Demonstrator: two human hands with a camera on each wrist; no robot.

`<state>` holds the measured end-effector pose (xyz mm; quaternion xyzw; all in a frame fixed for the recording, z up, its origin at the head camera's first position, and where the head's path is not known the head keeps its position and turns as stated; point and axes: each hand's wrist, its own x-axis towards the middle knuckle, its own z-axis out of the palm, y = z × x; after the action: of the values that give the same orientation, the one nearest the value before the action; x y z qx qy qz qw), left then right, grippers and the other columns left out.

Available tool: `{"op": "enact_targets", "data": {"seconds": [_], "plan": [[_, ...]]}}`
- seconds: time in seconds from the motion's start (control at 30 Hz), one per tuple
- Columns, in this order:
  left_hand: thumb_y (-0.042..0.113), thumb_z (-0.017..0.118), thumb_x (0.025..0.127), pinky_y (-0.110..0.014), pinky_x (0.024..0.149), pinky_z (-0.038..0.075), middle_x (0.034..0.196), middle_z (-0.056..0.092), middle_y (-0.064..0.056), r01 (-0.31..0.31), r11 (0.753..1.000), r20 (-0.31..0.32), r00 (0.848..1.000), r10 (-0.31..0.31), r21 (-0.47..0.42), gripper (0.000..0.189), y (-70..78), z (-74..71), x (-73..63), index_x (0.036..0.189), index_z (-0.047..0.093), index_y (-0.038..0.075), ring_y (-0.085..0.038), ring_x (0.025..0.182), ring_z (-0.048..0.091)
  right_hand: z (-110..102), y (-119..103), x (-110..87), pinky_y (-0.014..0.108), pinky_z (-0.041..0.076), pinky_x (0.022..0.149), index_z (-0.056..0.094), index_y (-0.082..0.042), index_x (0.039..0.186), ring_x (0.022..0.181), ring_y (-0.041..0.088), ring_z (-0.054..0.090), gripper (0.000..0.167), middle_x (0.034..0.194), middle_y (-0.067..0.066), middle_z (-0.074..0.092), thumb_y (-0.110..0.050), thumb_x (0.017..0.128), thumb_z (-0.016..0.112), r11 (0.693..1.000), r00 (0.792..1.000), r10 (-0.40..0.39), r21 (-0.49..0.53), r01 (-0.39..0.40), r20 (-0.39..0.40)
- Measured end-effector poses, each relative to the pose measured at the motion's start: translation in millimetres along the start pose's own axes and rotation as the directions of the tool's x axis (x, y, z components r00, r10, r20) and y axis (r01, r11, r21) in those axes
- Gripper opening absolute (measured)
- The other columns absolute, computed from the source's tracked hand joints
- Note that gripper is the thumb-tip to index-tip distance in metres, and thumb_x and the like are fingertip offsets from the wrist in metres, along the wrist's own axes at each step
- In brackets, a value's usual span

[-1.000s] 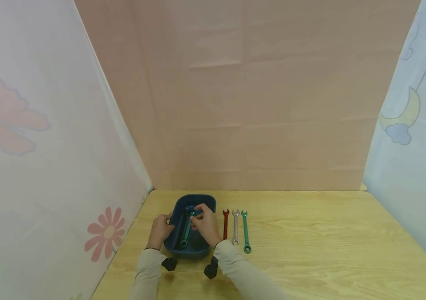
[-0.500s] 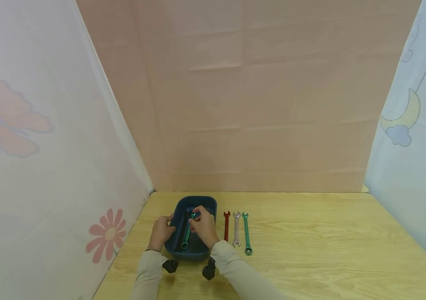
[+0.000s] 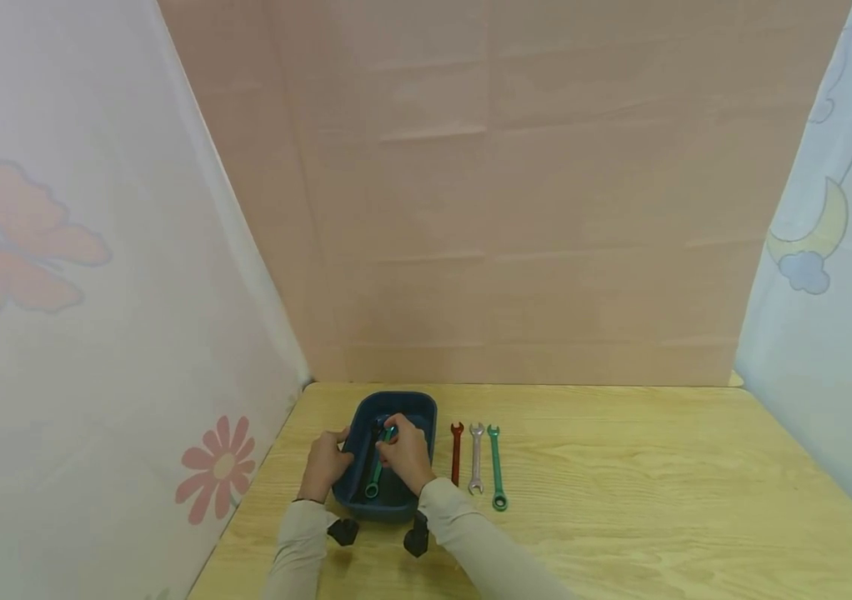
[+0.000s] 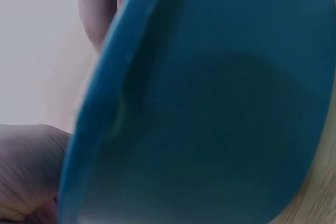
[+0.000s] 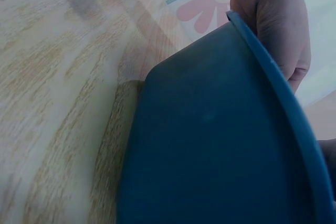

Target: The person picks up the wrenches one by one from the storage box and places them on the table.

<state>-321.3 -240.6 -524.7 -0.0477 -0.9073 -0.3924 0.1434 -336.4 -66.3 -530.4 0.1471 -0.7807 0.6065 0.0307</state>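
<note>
A dark blue plastic bin point(image 3: 398, 510) stands at the left of the table. My left hand point(image 3: 323, 467) grips its left rim, thumb inside; in the left wrist view the blue wall point(image 4: 220, 103) hides part of the fingers. Inside the bin lies a green combination wrench point(image 3: 377, 475), ring end toward me, with a dark wrench point(image 3: 368, 458) along its left. My right hand point(image 3: 407, 452) reaches over the right rim and pinches the green wrench's far end between thumb and fingers. The right wrist view shows mostly the bin's outer wall point(image 5: 205, 140).
Right of the bin, a red wrench point(image 3: 457, 454), a silver wrench point(image 3: 476, 458) and another green wrench point(image 3: 497, 467) lie side by side on the wooden table point(image 3: 621, 483). A patterned white sheet point(image 3: 133, 333) borders the left edge; a tan sheet point(image 3: 546, 250) hangs behind.
My right thumb and fingers have drawn closer together at the green wrench's far end. The left hand stays on the rim. The head view has shifted slightly.
</note>
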Motion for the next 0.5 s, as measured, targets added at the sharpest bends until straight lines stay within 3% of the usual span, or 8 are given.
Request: {"op": "enact_targets", "data": {"seconds": [0.1,0.33,0.5], "plan": [[-0.010,0.059,0.069,-0.025,0.042,0.030,0.117,0.060,-0.037,-0.007,1.000,0.000,1.000,0.007,-0.003,0.052,-2.0,0.3,0.8,0.121,0.062,-0.016,-0.005,0.044,0.026,2.4,2.5,1.5,0.026,0.052,0.049,0.061,-0.002,0.110,0.052,0.018,0.065,0.027,0.064,0.003,0.064,0.003,0.085,0.073,1.000,1.000,0.008,-0.030,-0.008,0.001],[-0.013,0.061,0.073,-0.025,0.044,0.029,0.124,0.058,-0.034,0.112,0.993,0.047,0.992,-0.114,0.043,0.053,0.6,1.0,3.1,0.126,0.060,-0.013,-0.008,0.043,0.025,7.9,7.3,4.3,0.026,0.052,0.048,0.060,0.004,0.114,0.051,0.018,0.066,0.031,0.063,0.005,0.066,0.002,0.085,0.073,0.998,0.999,0.035,-0.046,-0.034,0.012],[-0.011,0.062,0.073,-0.025,0.044,0.028,0.114,0.064,-0.034,0.114,0.991,0.039,0.992,-0.117,0.064,0.054,3.8,0.9,3.3,0.127,0.060,-0.012,-0.008,0.044,0.024,10.0,8.7,6.3,0.026,0.052,0.047,0.060,0.006,0.113,0.048,0.013,0.064,0.031,0.060,0.003,0.065,0.002,0.085,0.072,0.998,0.999,0.041,-0.056,-0.041,0.001]]}}
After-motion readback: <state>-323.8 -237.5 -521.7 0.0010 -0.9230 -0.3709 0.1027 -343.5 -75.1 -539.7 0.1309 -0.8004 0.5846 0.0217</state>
